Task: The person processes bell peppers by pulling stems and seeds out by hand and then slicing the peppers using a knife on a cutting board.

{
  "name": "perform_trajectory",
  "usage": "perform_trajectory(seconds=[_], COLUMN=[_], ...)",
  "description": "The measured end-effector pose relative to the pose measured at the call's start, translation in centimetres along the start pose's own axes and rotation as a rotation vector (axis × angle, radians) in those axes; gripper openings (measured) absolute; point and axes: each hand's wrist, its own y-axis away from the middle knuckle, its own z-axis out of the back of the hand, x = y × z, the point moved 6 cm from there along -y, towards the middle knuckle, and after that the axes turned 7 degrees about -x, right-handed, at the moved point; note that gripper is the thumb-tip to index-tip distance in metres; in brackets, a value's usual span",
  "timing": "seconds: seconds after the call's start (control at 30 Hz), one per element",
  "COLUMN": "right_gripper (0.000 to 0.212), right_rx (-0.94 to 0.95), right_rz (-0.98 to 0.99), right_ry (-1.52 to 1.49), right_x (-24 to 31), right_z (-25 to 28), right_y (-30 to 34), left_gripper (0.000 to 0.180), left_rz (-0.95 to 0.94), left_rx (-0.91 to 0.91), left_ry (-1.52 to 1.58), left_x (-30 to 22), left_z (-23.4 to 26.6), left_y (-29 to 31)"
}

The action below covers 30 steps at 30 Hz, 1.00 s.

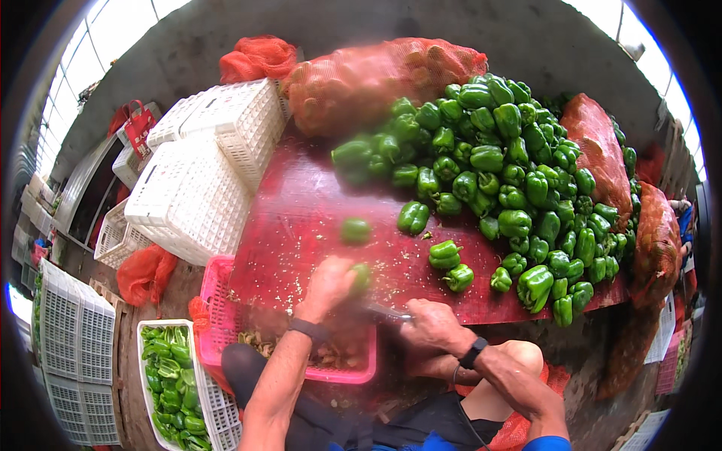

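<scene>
My left hand (325,289), a dark band at its wrist, closes around a green bell pepper (362,278) over the near edge of the red table (293,218). A knife (389,310) is gripped in my right hand (435,328), its blade pointing left toward that pepper. Blur hides where the blade tip ends. Another bell pepper (355,231) lies alone just beyond my left hand. Below my hands, a pink basket (361,368) holds pale pepper cores and scraps. A big heap of whole green peppers (519,173) covers the table's right side.
Lower left, a white crate (143,383) contains cut green peppers. Stacked white crates (192,195) border the table's left. Full red mesh sacks lie at the back (376,79) and right (598,154). Loose red netting (147,274) sits beside the crates.
</scene>
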Motion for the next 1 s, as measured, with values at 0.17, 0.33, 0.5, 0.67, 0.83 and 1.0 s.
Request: perform_trajectory(seconds=[0.17, 0.33, 0.5, 0.67, 0.83, 1.0], right_gripper=[0.02, 0.017, 0.027, 0.024, 0.014, 0.025], right_rx=[-0.082, -0.152, 0.022, -0.131, 0.004, -0.251], right_rz=[-0.253, -0.235, -0.726, -0.289, -0.226, -0.298], right_ry=[-0.222, -0.317, -0.762, -0.476, -0.276, -0.443], right_x=[-2.3, -0.5, 2.7, -0.2, 2.9, 3.4], right_z=[0.6, -2.2, -3.5, -5.6, -6.8, -9.6], right_y=[2.6, 1.6, 0.6, 0.2, -3.3, -3.3], left_gripper=[0.032, 0.031, 0.029, 0.028, 0.028, 0.029], left_rz=[0.27, 0.37, 0.212, 0.26, 0.351, 0.394], left_rx=[-0.19, -0.24, -0.191, -0.123, -0.125, -0.075], left_ry=[0.277, 0.184, 0.05, 0.21, 0.194, 0.312], left_x=[1.6, 3.1, 1.4, 0.4, 2.2, 3.0], left_z=[0.6, -0.5, 0.6, 0.5, 1.4, 1.2], left_y=[2.5, 3.4, 3.4, 2.2, 3.1, 3.1])
